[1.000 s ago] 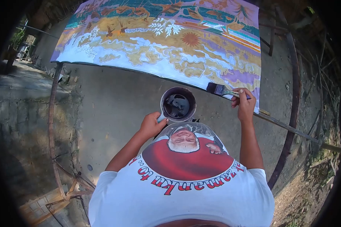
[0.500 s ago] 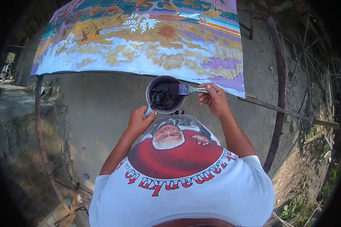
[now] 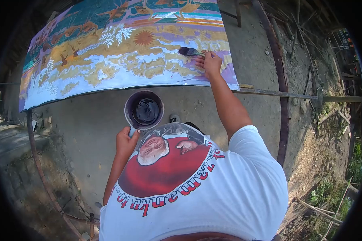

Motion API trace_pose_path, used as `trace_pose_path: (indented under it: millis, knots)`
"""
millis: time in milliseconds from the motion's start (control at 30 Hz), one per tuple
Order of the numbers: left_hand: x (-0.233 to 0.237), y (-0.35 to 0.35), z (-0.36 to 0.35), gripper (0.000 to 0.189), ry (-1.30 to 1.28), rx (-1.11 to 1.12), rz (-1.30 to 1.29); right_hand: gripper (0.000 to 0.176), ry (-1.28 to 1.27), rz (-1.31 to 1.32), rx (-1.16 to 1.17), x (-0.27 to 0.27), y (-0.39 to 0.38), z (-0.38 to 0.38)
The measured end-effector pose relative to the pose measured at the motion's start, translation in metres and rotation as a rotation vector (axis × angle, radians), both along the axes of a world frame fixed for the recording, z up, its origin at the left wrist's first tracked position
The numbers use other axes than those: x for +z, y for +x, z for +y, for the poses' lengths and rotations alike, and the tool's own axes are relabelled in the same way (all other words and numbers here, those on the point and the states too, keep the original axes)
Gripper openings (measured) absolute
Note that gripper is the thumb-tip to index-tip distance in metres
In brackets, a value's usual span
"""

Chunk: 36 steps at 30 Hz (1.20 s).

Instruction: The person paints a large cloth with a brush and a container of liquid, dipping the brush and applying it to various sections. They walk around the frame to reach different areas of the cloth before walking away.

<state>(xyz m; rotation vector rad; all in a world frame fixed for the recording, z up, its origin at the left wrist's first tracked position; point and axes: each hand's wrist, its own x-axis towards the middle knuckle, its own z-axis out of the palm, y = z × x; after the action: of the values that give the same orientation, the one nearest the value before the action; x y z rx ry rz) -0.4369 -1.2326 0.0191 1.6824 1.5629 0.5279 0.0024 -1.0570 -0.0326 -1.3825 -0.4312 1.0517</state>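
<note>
Head view: the flat paintbrush point(image 3: 192, 52) has left the handled pot point(image 3: 130, 104) and now stands at the painted cloth point(image 3: 124, 52). Half a second earlier its bristles were inside the pot. They now lie over the front right part of the cloth, below and to the right of the brown sun motif point(image 3: 144, 38); whether they press on the surface cannot be told with certainty. In effect, the work has passed from loading the brush to the cloth side.

Right hand point(image 3: 210, 63): thumb and fingers closed on the brush handle, the lower fingers partly extended. The arm reaches forward past the front edge of the cloth. Left hand point(image 3: 126, 141): wrapped around the pale handle point(image 3: 132, 131) of the pot, thumb on top. The pot is held clear of the cloth, just in front of its edge, with its opening up and dark liquid point(image 3: 147, 111) inside.

Legible text: the white T-shirt point(image 3: 229, 197) carries curved red lettering point(image 3: 165, 199), inverted in this view, reading "zamanku to" followed by dots. The letters ahead of it, "ak", are partly folded. No brand or label can be read on the paintbrush or the pot.
</note>
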Motion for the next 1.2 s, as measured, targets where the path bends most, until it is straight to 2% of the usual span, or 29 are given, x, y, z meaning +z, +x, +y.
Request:
trace_pose_path:
  millis: [67, 133, 300, 367, 467, 600, 667, 733, 933, 1033, 1100, 1200]
  knots:
    - [-0.003, -0.003, -0.003, 0.042, -0.001, 0.033, -0.014, 0.03, 0.031, -0.057, -0.054, -0.005, 0.018, 0.002]
    - [-0.005, -0.007, -0.005, 0.042, 0.028, 0.037, -0.008, 0.028, -0.013, -0.153, -0.208, -0.003, 0.034, -0.001]
    - [-0.016, -0.014, -0.012, 0.044, 0.039, 0.035, -0.012, 0.027, -0.026, -0.054, -0.13, -0.011, -0.021, 0.028]
    - [-0.014, -0.014, -0.01, 0.044, 0.043, 0.015, -0.036, 0.026, -0.005, 0.047, 0.026, -0.008, -0.045, 0.043]
    - [-0.013, -0.012, -0.011, 0.044, 0.026, 0.069, -0.06, 0.027, 0.019, -0.021, 0.029, -0.007, -0.036, 0.048]
    - [-0.011, -0.018, -0.017, 0.044, 0.022, 0.088, -0.024, 0.026, 0.051, 0.003, -0.197, -0.015, -0.007, 0.051]
    - [-0.016, -0.02, -0.018, 0.044, 0.008, 0.081, -0.005, 0.025, 0.034, -0.025, -0.156, -0.016, -0.028, 0.055]
    - [-0.014, -0.017, -0.018, 0.044, 0.001, 0.092, -0.011, 0.026, 0.029, 0.008, 0.035, -0.015, -0.057, 0.062]
    - [-0.01, -0.016, -0.019, 0.044, 0.026, 0.098, -0.013, 0.026, 0.072, 0.02, -0.033, -0.018, -0.116, 0.1]
    - [-0.015, -0.018, -0.019, 0.044, 0.008, 0.095, -0.034, 0.025, 0.026, -0.077, -0.073, -0.013, -0.103, 0.097]
    - [-0.023, -0.02, -0.022, 0.044, -0.011, 0.087, -0.062, 0.024, 0.059, -0.22, -0.014, -0.015, -0.074, 0.078]
    - [-0.038, -0.026, -0.025, 0.045, -0.059, 0.16, -0.148, 0.023, 0.073, -0.378, -0.123, -0.01, -0.013, 0.035]
